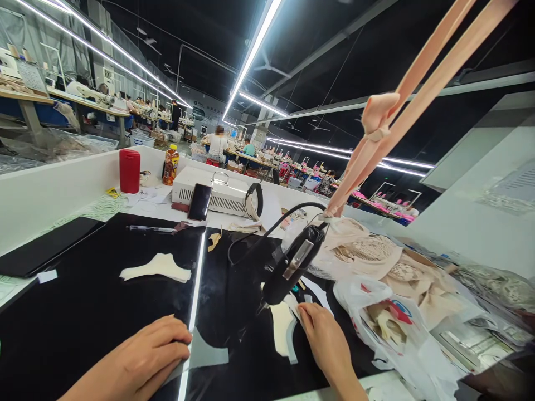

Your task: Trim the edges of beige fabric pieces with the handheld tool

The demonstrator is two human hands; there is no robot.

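My left hand [152,353] lies low on the black tabletop with its fingers resting on a pale grey, curved flat piece [209,352]. My right hand [324,337] is closed, thumb and fingers pinching the edge of a white cut piece [292,303]. Just left of it lie a cream cut piece [281,328] and a pale grey edge beneath it. Above these hangs a black hand-held power tool [296,262] with a metal lever, its tip pointing down between my hands. Farther left sits a small stack of cream curved pieces [159,268].
A knotted peach strap [376,120] suspends the tool, which has a black cable [267,225]. Behind stand a phone [199,201], a white vented box [225,195], a bottle [170,165] and a red container [129,171]. Bagged beige fabric [359,250] and a plastic bag [376,312] lie right.
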